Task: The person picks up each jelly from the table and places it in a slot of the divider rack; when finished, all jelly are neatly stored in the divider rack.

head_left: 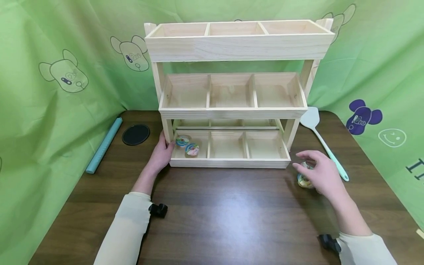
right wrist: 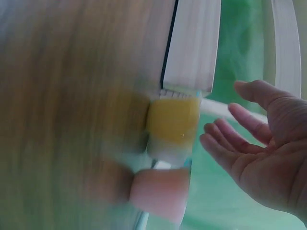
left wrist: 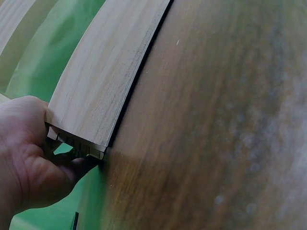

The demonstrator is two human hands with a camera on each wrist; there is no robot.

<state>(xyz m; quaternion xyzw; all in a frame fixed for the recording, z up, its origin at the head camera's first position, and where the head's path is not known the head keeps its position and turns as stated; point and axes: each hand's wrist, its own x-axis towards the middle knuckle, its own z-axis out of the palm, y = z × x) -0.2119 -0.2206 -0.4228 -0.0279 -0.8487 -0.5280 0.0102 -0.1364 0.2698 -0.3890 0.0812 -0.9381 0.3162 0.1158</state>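
A three-tier wooden shelf (head_left: pixel 232 163) stands on the table, each tier divided into three compartments. My left hand (head_left: pixel 161 154) grips the left end of its bottom tier; in the left wrist view the fingers are partly hidden behind that end. Two small jelly cups with printed lids, one (head_left: pixel 182 140) behind the other (head_left: pixel 192 149), lie in the bottom-left compartment. To the shelf's right, my right hand (head_left: pixel 319 173) hovers with spread, slightly bent fingers over two more cups. The right wrist view shows these as a yellow cup (right wrist: pixel 173 125) and a pink cup (right wrist: pixel 160 191), apart from the fingers.
A white spatula (head_left: pixel 326 143) with a pale green handle lies right of the shelf. On the left are a teal rolled tube (head_left: pixel 104 145) and a black round disc (head_left: pixel 135 134). Green printed cloth (head_left: pixel 66 110) hangs around the table (head_left: pixel 228 213).
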